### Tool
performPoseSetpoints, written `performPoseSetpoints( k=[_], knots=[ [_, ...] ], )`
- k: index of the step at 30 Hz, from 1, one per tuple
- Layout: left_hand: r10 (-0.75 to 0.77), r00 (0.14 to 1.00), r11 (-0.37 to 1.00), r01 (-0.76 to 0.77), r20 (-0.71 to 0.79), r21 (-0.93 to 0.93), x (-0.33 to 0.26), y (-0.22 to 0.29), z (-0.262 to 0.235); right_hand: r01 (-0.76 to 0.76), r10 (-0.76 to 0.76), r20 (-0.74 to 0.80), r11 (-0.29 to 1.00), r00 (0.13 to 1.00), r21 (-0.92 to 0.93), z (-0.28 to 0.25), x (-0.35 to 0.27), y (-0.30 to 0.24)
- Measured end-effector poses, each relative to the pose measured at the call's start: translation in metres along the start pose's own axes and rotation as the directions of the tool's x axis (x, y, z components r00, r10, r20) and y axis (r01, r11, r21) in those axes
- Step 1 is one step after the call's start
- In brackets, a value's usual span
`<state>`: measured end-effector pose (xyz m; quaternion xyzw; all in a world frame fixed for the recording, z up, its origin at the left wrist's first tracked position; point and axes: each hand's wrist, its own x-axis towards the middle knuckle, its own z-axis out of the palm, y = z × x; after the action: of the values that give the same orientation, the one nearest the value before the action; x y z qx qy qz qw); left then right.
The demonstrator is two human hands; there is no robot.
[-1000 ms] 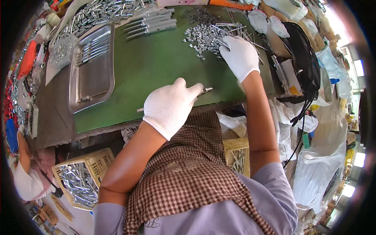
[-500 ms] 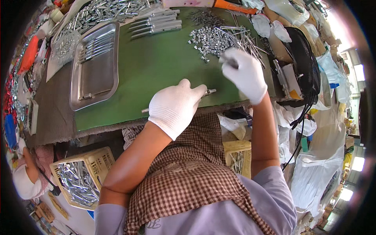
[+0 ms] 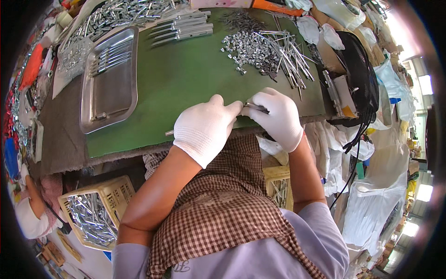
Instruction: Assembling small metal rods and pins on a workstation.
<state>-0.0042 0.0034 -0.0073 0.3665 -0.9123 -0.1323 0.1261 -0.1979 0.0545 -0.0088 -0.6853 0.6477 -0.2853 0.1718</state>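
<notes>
My left hand point(image 3: 200, 128), in a white knit glove, is closed around a thin metal rod point(image 3: 169, 133). One end of the rod shows left of the glove, while the fingers cover its middle. My right hand point(image 3: 278, 118), gloved the same way, pinches a small dark pin-like piece point(image 3: 258, 108) against the rod's right end. The fingertips of both hands almost meet there and partly hide the joint. Beyond the right hand lie a heap of small silver sleeves point(image 3: 248, 49), a pile of dark pins point(image 3: 239, 20) and loose thin rods point(image 3: 292, 60).
A steel tray point(image 3: 132, 102) with several thin rods stands at the left. Thicker metal tubes point(image 3: 193, 30) lie at the back of the green mat point(image 3: 181, 74). Black cables point(image 3: 369, 109) hang at the right. Below the table is a crate point(image 3: 118, 197) of metal parts.
My right hand has come from beside the sleeve heap, nearer and leftward, to my left fingertips with the dark piece. My left hand has stayed nearly still on the rod.
</notes>
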Motion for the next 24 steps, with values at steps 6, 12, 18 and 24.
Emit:
performPoseSetpoints(
  k=[6, 12, 18, 24],
  knots=[
    [-0.010, 0.998, 0.999, 0.008, 0.056, 0.036, 0.001, 0.001, -0.004, 0.015, -0.015, -0.175, 1.000, 0.985, 0.002, -0.001, 0.008, 0.000],
    [-0.001, 1.000, 1.000, 0.000, 0.026, 0.022, 0.002, -0.001, -0.001, -0.202, 0.136, -0.225, 0.932, 0.965, -0.301, 0.013, 0.067, 0.017],
    [0.019, 1.000, 1.000, -0.019, 0.002, 0.012, 0.002, 0.000, 0.001, -0.142, 0.096, -0.143, 0.921, 0.985, -0.363, 0.020, 0.054, 0.011],
    [-0.008, 1.000, 1.000, 0.008, 0.013, 0.005, 0.001, -0.001, 0.002, -0.005, -0.017, -0.164, 0.991, 0.986, -0.132, 0.008, 0.013, 0.013]
  ],
)
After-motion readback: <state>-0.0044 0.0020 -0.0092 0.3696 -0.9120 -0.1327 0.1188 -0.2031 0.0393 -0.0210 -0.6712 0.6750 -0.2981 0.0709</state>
